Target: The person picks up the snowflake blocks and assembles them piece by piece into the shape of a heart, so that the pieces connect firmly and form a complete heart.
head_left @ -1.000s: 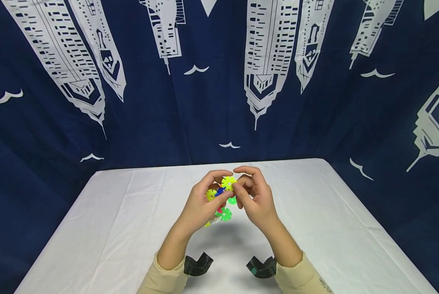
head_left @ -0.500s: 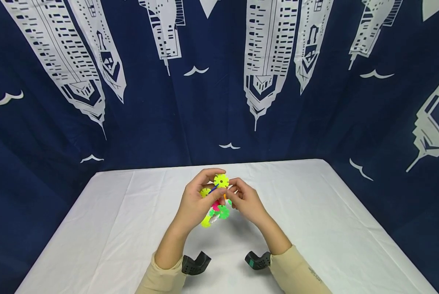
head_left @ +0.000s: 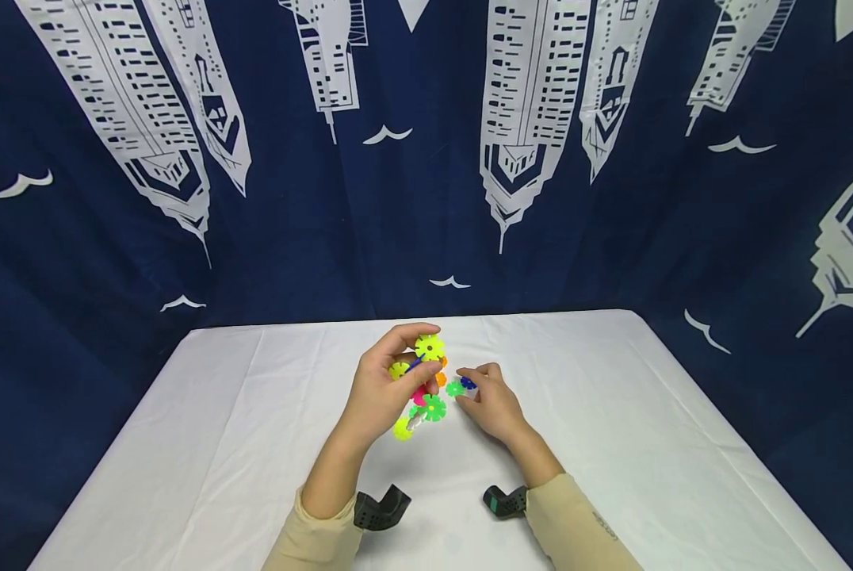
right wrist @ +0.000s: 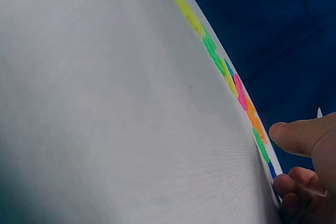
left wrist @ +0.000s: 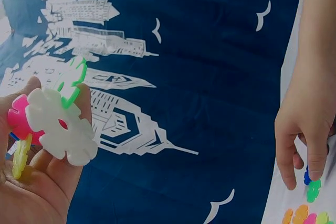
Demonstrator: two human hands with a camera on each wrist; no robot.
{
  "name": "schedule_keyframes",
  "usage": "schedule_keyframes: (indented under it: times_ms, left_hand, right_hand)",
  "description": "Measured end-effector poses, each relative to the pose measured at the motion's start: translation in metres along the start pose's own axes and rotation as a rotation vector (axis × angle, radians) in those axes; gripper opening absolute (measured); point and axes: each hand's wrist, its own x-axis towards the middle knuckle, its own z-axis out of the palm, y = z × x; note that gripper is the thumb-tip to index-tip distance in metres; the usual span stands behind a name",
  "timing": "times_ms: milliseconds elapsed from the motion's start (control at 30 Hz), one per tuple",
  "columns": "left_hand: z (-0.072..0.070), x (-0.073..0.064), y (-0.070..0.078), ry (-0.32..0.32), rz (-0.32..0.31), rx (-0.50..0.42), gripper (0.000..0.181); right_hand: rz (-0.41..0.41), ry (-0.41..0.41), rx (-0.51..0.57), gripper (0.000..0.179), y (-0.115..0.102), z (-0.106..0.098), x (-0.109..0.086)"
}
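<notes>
My left hand (head_left: 380, 392) holds up a cluster of joined plastic snowflake discs above the table. A yellow snowflake disc (head_left: 430, 347) tops the cluster beside a blue one seen edge-on. From the left wrist view, the cluster also has a white disc (left wrist: 59, 124), a pink disc (left wrist: 20, 116) and a green disc (left wrist: 73, 85). Low over the table, my right hand (head_left: 495, 406) has its thumb and forefinger spread apart around a dark blue disc (head_left: 468, 383). A green disc (head_left: 454, 388) lies against that blue one.
Under and beside the left hand, more loose discs lie on the white-covered table (head_left: 255, 444), among them an orange disc (left wrist: 301, 213). The right wrist view shows them strung out in a row near the cloth's edge. A navy patterned curtain (head_left: 398, 222) hangs behind.
My right hand has left the cluster and moved right and down to the blue disc on the table. My left hand stays nearly in place, still holding the cluster.
</notes>
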Motion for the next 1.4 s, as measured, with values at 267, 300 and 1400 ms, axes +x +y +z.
schedule_keyframes:
  times_ms: [267,300,1400]
  left_hand:
    - [0.000,0.002,-0.002,0.002,-0.012,-0.004,0.039]
    - [0.001,0.002,-0.002,0.001,-0.016,-0.003,0.039]
    - [0.001,-0.001,0.001,-0.079,-0.065,-0.025,0.030]
  right_hand:
    - [-0.027,-0.006,-0.060,0.040,0.007,0.003,0.005]
    - [-0.028,-0.005,-0.064,0.038,0.007,0.004,0.005]
    - [0.035,-0.078,0.351,0.012,-0.001,-0.012,0.004]
